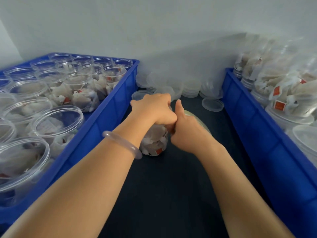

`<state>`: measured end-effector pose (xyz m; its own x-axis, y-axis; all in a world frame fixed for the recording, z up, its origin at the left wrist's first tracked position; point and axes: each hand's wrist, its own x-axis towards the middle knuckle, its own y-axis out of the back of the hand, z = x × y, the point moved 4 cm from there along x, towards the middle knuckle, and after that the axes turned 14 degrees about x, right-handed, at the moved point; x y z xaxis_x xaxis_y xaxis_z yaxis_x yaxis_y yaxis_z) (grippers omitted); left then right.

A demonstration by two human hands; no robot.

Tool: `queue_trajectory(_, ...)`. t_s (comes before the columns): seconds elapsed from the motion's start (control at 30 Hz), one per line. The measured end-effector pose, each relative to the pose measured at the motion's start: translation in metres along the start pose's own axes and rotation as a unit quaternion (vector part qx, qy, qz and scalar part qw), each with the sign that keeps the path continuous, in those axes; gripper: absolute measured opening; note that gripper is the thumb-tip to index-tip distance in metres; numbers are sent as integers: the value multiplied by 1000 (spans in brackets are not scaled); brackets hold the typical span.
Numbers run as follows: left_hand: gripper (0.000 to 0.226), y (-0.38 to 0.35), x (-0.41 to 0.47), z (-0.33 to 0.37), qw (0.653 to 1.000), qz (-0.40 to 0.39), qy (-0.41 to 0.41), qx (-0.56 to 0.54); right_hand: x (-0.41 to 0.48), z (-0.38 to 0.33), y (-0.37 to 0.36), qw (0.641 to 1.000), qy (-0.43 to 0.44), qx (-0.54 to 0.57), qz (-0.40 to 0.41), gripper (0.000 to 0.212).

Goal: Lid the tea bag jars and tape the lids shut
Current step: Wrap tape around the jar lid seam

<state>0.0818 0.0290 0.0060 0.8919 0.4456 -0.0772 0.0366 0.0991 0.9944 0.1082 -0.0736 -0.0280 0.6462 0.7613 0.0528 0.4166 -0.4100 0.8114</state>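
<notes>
On the dark table (171,194), the left hand (152,109) grips the clear round plastic jar (154,143). At its 3 o'clock the right hand (187,131) is curled, and I can't tell on what.

Clear jar (154,140) packed with red-tagged tea bags (149,148) stands upright on dark table (171,186).

Red tea-bag tags (279,105), print illegible

Passage: dark desk (171,194) strip open near to mid, walled left by blue crate of open jars (96,127), right by second blue crate (257,134), far end blocked by stacked lids (187,86).
</notes>
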Motion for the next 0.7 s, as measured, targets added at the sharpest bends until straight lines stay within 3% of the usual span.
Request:
queue_trajectory(0.2,28,-4,5,-5,999,25,15,-43,-21,-9,8,989,1,-143,41,78)
queue_trajectory(0.33,45,6,14,-17,992,55,101,-61,-42,-28,-15,988,77,-136,-10,81)
queue_trajectory(0.43,51,1,20,-3,998,28,62,3,-28,-14,-17,990,45,-129,-37,79)
queue_trajectory(0.53,75,-1,25,-4,999,-5,52,7,-17,4,-18,996,38,-82,-18,74)
queue_trajectory(0.57,87,1,25,-7,999,-11,42,-31,-17,10,-23,997,28,-75,-15,75)
queue_trajectory(0.63,93,7,20,-17,978,61,28,-198,-17,27,-36,996,2,-89,-9,80)
queue_trajectory(0.7,73,2,9,-34,910,213,54,-352,-14,43,-42,988,-8,-154,2,77)
